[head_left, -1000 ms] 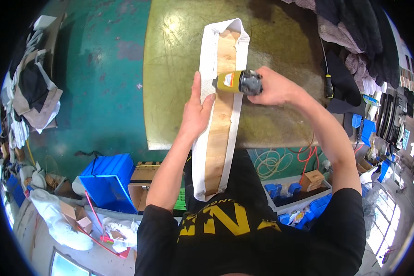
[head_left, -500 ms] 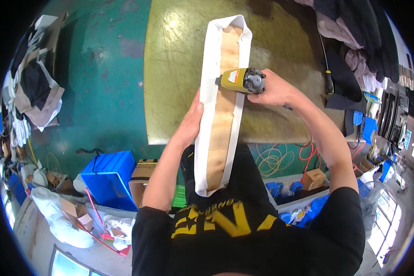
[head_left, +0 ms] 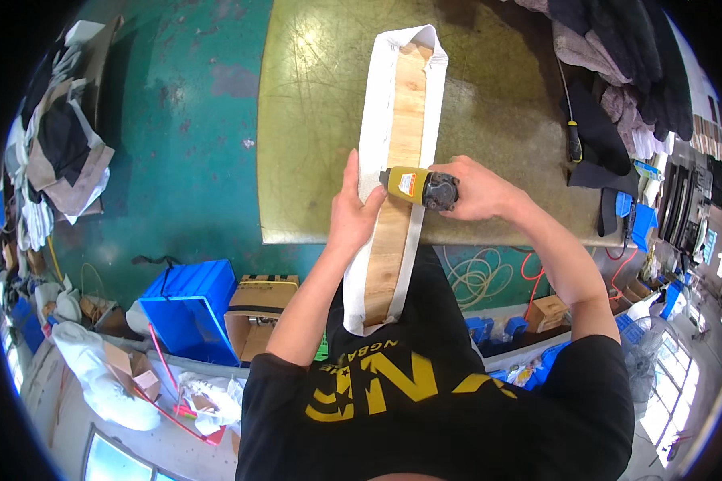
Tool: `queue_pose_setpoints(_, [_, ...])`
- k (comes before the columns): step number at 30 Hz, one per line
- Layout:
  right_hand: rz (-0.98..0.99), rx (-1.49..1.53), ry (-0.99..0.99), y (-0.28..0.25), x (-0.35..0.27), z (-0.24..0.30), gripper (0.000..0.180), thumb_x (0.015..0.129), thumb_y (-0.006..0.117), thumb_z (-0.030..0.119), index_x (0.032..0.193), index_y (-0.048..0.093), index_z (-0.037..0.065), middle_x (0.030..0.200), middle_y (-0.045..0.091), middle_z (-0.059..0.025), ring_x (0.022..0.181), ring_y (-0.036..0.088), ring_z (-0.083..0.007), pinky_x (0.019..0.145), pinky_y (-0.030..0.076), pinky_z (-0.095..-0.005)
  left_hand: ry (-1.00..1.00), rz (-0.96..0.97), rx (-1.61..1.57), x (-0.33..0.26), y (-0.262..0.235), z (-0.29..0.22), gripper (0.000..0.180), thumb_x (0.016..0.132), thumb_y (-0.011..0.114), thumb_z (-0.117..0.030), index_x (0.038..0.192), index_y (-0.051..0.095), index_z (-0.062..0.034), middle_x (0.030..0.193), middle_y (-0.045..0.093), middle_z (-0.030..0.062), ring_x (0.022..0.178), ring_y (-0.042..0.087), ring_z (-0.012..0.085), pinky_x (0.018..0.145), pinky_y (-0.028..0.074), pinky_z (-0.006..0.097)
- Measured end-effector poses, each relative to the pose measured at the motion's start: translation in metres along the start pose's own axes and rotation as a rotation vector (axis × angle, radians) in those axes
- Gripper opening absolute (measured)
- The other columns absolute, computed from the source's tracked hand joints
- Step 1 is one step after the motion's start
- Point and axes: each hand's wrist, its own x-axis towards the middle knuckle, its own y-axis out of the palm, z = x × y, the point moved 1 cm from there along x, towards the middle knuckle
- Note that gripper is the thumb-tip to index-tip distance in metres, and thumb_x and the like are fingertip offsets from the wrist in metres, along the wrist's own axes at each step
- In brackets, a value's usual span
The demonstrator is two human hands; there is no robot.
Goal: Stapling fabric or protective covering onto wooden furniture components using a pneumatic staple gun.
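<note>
A long wooden board [head_left: 401,128] wrapped in white fabric [head_left: 371,144] lies lengthwise on an olive worktable [head_left: 313,120], its near end hanging over the table's front edge. My left hand [head_left: 353,210] presses the fabric against the board's left side. My right hand [head_left: 473,189] grips a yellow and black stapler-like power tool [head_left: 417,186], its nose resting on the board next to my left thumb.
Dark and grey garments [head_left: 618,56] are piled at the table's right. A screwdriver [head_left: 573,144] lies near them. On the green floor stand a blue crate [head_left: 188,309], a cardboard box [head_left: 253,317] and coiled hoses [head_left: 477,276]. Fabric scraps [head_left: 60,152] lie at left.
The board and fabric have slid toward me over the table's edge. Both hands and the tool have shifted slightly nearer along the board.
</note>
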Motion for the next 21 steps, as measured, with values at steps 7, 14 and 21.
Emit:
queue_pose_setpoints(7, [-0.139, 0.21, 0.156, -0.016, -0.013, -0.002, 0.032, 0.072, 0.072, 0.015, 0.096, 0.064, -0.005, 0.082, 0.069, -0.0214, 0.075, 0.064, -0.0323, 0.074, 0.053, -0.041, -0.433, 0.374, -0.807, -0.012, -0.028, 0.03, 0.058, 0.109, 0.043, -0.034, 0.156, 0.033, -0.0023, 0.142, 0.057, 0.0142, 0.129, 0.055, 0.0222, 0.109, 0.043, 0.033])
queue_pose_setpoints(14, [-0.123, 0.113, 0.159, -0.009, -0.019, -0.013, 0.029, 0.074, 0.071, 0.012, 0.099, 0.066, -0.002, 0.077, 0.067, -0.0154, 0.07, 0.06, -0.0221, 0.07, 0.052, -0.0367, -0.013, 0.239, -0.264, -0.031, -0.008, 0.018, 0.063, 0.108, 0.036, -0.027, 0.161, 0.01, -0.0041, 0.161, 0.032, 0.0204, 0.149, 0.031, 0.0284, 0.12, 0.027, 0.036])
queue_pose_setpoints(21, [-0.064, 0.088, -0.01, 0.031, -0.031, -0.003, 0.023, 0.071, 0.071, 0.011, 0.092, 0.064, 0.002, 0.079, 0.069, -0.0212, 0.077, 0.066, -0.0422, 0.069, 0.052, -0.0463, 0.114, 0.204, 0.022, -0.034, -0.009, 0.012, 0.082, 0.099, 0.054, -0.015, 0.163, 0.003, -0.0095, 0.161, 0.031, 0.0252, 0.144, 0.04, 0.0373, 0.116, 0.034, 0.04])
